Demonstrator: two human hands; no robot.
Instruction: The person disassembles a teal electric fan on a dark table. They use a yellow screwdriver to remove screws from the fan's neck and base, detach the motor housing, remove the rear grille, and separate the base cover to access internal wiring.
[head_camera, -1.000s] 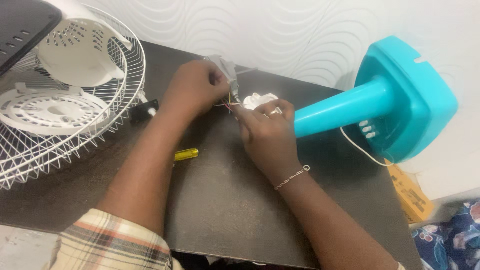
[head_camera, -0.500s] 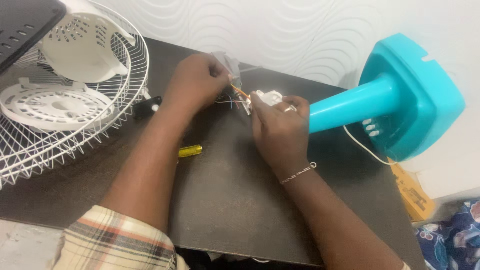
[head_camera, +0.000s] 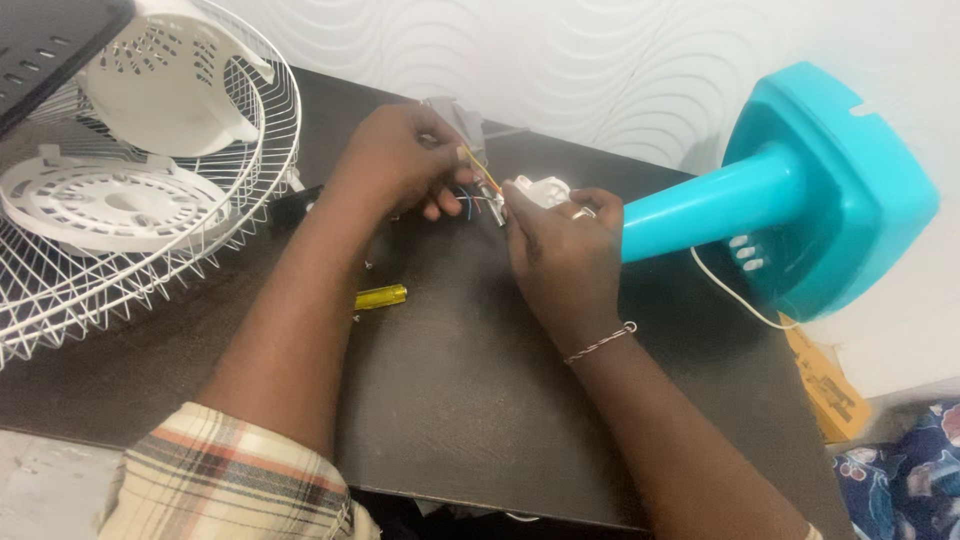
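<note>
White wire fan guard (head_camera: 150, 215) and white motor covers (head_camera: 160, 90) sit far left, already off. Yellow-handled screwdriver (head_camera: 380, 296) lies unused on the dark table (head_camera: 450, 400). Our left hand (head_camera: 395, 165) pinches the grey part (head_camera: 462, 118) with coloured wires (head_camera: 478, 190); right hand (head_camera: 560, 250) pinches a wire end by the white connector piece (head_camera: 542, 190). Teal fan stand (head_camera: 800, 195) lies right. We judge wiring unfinished, reassembly left.

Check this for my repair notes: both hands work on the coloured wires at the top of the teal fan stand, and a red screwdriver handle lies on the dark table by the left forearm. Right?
Not quite. The head view shows the screwdriver handle is yellow, not red. The rest stands: left hand and right hand work on the coloured wires by the teal fan stand on the dark table.
</note>
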